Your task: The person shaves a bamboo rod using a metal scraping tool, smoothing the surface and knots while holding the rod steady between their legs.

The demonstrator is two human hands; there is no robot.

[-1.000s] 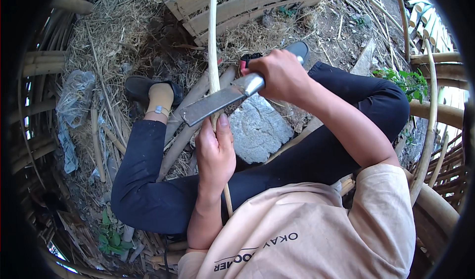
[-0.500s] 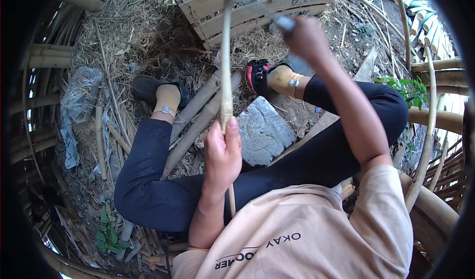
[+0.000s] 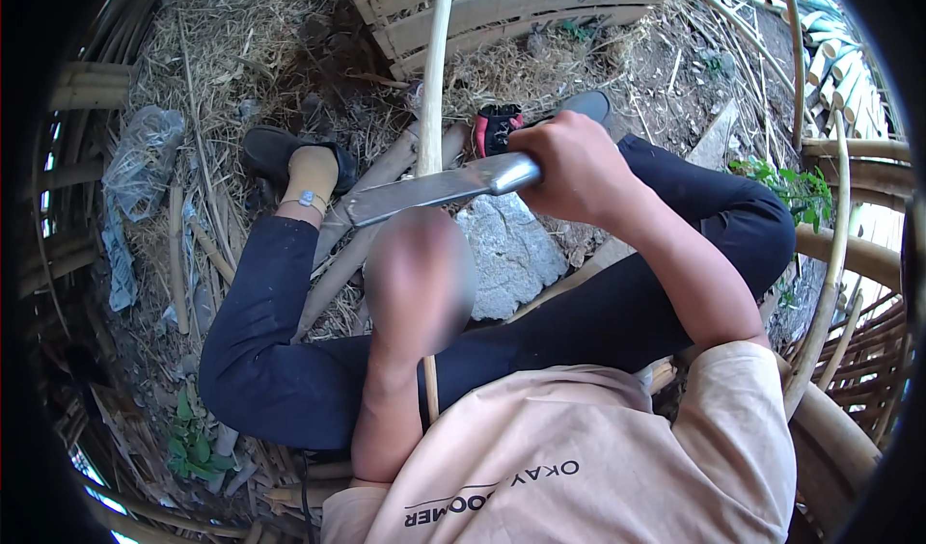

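Knife blade (image 3: pixel 415 195) across pale stick (image 3: pixel 433 91), stone (image 3: pixel 508 259) near, crate (image 3: pixel 521 9) well apart.

The right hand (image 3: pixel 577 170) grips a knife (image 3: pixel 449 189) by its handle (image 3: pixel 515 171). The blade (image 3: pixel 410 198) crosses a stick (image 3: pixel 435 86) just beyond the left hand (image 3: pixel 418 279), which is blurred and grips the stick. A stone (image 3: pixel 506 255) lies between the legs (image 3: pixel 265 288); a crate (image 3: pixel 526 9) stands beyond it.

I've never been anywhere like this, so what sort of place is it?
Probably a rustic work shed or yard: dry straw lies on bare soil, a slatted wooden crate stands ahead, and cut poles are piled at upper right.
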